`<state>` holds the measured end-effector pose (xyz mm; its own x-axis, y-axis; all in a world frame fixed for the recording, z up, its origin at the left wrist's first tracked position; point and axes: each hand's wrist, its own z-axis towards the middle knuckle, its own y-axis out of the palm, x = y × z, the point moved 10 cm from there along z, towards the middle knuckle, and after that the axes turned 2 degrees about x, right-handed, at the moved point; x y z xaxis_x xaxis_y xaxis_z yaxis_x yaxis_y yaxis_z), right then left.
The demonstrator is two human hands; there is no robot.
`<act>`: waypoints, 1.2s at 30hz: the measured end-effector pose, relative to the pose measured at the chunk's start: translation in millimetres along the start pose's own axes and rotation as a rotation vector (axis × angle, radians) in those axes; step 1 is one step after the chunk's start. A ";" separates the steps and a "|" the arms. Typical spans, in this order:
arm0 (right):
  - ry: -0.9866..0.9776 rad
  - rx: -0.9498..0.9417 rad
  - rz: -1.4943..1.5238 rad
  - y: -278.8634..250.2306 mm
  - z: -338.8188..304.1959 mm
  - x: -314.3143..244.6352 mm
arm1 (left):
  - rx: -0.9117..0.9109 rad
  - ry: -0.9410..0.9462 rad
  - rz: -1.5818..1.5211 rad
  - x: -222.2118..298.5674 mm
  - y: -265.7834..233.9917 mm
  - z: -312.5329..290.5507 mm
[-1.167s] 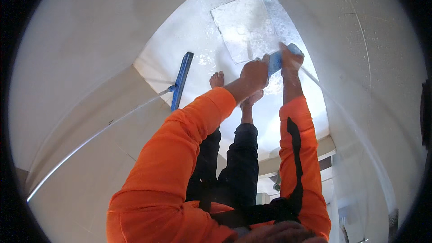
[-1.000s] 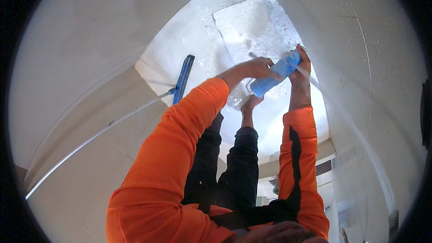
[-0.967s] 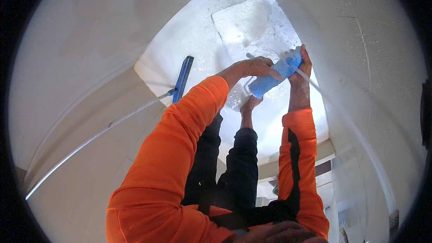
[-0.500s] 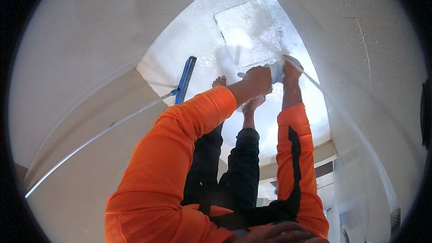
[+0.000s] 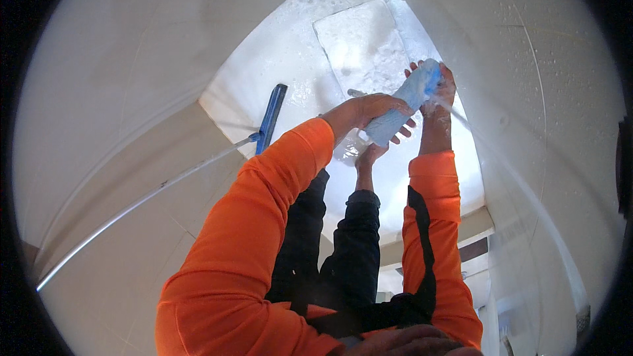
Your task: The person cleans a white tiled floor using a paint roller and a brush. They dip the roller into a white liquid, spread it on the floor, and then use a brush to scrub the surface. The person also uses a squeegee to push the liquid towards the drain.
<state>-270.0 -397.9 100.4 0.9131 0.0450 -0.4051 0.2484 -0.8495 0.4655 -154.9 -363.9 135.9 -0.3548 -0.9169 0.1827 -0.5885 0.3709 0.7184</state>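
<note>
A light-blue cylinder [image 5: 399,111], soft-looking and wet, is held tilted between my two hands above the white floor. Its far end is brighter blue, and a small white end piece shows near my wrist. My left hand [image 5: 377,107] is closed round the near end, thumb on top and fingertips showing beyond it. Round the far end curls my right hand [image 5: 447,86], its fingertips visible behind. A stream of water [image 5: 521,184] from the lower right strikes the cylinder beside my right hand. Water drips off below, near my foot.
A blue-headed squeegee [image 5: 270,118] leans at the left with its long pole [image 5: 132,207]. A square panel [image 5: 362,43] is set in the wet floor [image 5: 297,59]. Pale walls rise on both sides. A short grey piece [image 5: 356,93] lies near my left hand.
My hands have turned the cylinder, so that more of its length shows, slanting up to the right. My right hand has shifted slightly right, and the water now hits the cylinder's far end.
</note>
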 end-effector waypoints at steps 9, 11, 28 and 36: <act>-0.036 0.138 -0.848 -45.2 26.8 -6.6 | 0.433 0.213 0.632 43.7 3.2 12.7; -0.102 0.212 -1.078 -58.3 32.8 -13.1 | 0.548 0.217 0.873 49.8 21.1 -14.7; 0.054 -0.013 -0.104 -18.5 12.1 -11.1 | -0.022 0.080 -0.321 12.2 42.6 10.7; 0.178 -0.029 -0.490 -39.6 -4.9 33.9 | 0.660 0.101 -0.064 20.2 -33.8 62.9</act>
<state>-247.3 -360.2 72.2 0.7279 0.5241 -0.4421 0.6666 -0.6919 0.2775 -187.9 -385.7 73.1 -0.2534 -0.9376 0.2382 -0.9384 0.2981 0.1748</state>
